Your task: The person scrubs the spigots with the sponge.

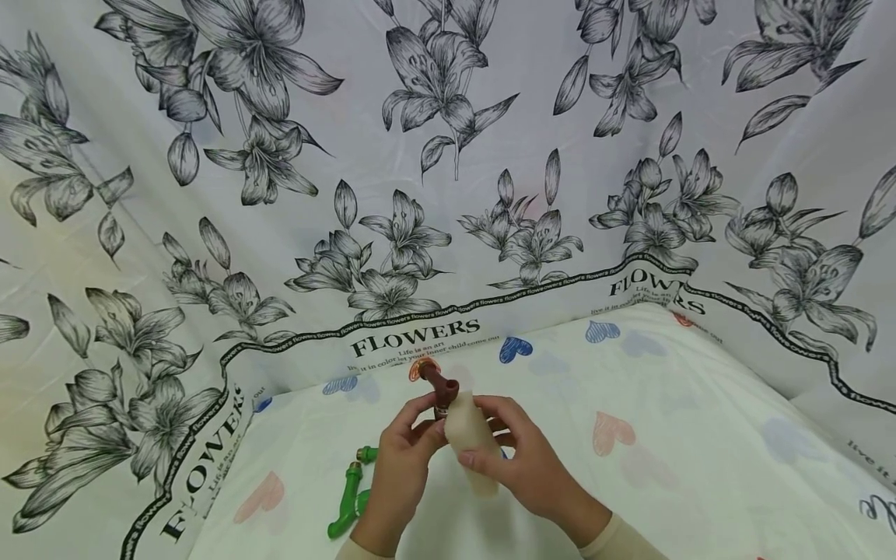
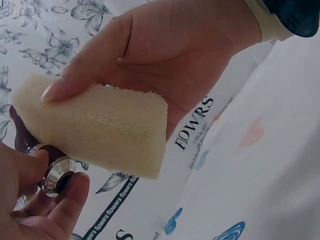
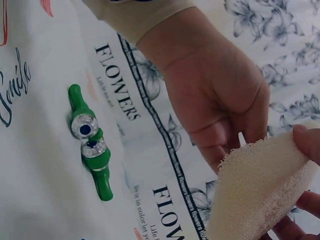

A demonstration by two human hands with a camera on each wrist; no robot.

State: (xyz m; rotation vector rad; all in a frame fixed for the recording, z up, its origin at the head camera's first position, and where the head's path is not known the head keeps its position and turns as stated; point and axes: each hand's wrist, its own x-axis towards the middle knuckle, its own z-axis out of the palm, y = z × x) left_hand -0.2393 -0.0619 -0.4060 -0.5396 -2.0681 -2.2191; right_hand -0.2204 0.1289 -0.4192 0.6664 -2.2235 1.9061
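Observation:
My left hand [image 1: 404, 460] holds a dark red-brown tap [image 1: 438, 384] by its lower end. In the left wrist view, that hand's thumb and fingers close round the tap's shiny metal collar [image 2: 59, 175]. A cream, porous sponge [image 1: 470, 435] is pinched in my right hand [image 1: 526, 459], thumb on its near face and fingers behind. The sponge lies against the tap's side and hides part of it. Both hands are close together above the bedspread. In the right wrist view the sponge [image 3: 260, 187] covers the tap.
Two green taps [image 3: 102, 175] with clear-and-silver ends lie on the white heart-print cloth [image 1: 672, 482], left of my left forearm. A white curtain [image 1: 336, 117] with black flower drawings hangs behind and on both sides.

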